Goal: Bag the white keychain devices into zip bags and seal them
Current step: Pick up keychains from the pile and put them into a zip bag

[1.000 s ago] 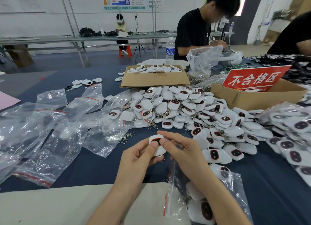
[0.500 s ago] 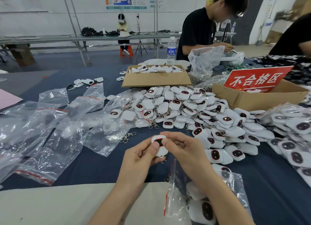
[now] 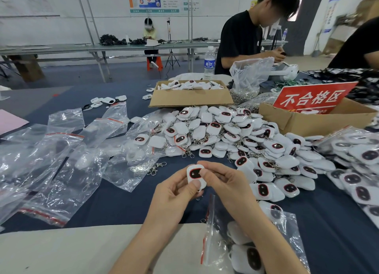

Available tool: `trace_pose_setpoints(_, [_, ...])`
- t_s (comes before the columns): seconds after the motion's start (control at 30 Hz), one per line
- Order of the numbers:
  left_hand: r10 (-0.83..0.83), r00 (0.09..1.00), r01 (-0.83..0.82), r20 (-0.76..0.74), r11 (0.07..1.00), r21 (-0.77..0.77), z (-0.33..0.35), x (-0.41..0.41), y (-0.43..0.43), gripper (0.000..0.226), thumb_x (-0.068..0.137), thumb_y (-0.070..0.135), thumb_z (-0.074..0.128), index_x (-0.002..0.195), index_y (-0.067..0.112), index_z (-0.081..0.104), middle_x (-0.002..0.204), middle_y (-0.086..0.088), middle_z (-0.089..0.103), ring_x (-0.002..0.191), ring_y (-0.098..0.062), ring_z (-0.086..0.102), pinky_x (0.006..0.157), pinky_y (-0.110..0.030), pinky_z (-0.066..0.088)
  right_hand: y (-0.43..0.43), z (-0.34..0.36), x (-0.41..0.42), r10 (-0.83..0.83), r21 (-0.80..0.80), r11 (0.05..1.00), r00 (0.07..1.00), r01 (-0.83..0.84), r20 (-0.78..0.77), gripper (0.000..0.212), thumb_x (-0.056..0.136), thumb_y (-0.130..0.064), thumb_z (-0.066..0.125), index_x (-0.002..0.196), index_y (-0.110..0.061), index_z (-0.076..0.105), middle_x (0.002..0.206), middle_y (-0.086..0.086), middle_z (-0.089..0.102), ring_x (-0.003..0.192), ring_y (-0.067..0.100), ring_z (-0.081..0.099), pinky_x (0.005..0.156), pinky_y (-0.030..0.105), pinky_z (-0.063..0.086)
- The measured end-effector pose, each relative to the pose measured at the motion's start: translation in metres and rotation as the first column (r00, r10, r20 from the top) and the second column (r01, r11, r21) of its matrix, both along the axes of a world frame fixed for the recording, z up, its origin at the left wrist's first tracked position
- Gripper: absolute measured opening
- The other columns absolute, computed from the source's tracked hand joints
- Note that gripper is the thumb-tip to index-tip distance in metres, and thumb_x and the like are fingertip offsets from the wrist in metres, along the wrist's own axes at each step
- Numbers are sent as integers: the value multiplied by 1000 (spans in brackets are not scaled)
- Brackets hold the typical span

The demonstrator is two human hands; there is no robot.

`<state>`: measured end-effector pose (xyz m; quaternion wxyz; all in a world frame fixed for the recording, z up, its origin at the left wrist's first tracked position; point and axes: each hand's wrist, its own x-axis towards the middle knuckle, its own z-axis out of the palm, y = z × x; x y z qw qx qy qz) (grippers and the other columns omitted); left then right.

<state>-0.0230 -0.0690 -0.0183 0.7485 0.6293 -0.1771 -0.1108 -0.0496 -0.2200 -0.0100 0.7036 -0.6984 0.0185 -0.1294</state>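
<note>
One white keychain device is pinched between two hands, the left hand and the right hand. The loose heap at one o'clock is too dense to be counted. Two cardboard boxes are seen: a flat box at twelve o'clock and a deeper box at two o'clock. One red sign, one water bottle and one part-filled zip bag at five o'clock are counted. The empty zip bags at nine o'clock overlap beyond counting.
</note>
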Motion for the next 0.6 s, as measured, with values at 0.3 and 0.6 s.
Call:
trace_pose_setpoints(0.3, [6,999,-8,38,998,63,-5,3,0,38,96,1,64,120,30,73,108,-2,78,97,-14,71,87,-21,55,-2,-2,0,0,2,1000,1000,0,-2,21,93,-11,68,108,-22,75,104,-7,77,102,11,72,91,26,56])
trace_pose_setpoints(0.6, [-12,999,9,52,999,53,1,0,-1,43,97,-1,61,115,35,74,107,-1,78,99,-9,72,83,-16,53,-2,-3,1,13,30,999,1000,-14,8,21,93,-8,67,105,-23,76,101,-4,78,100,13,73,89,24,56])
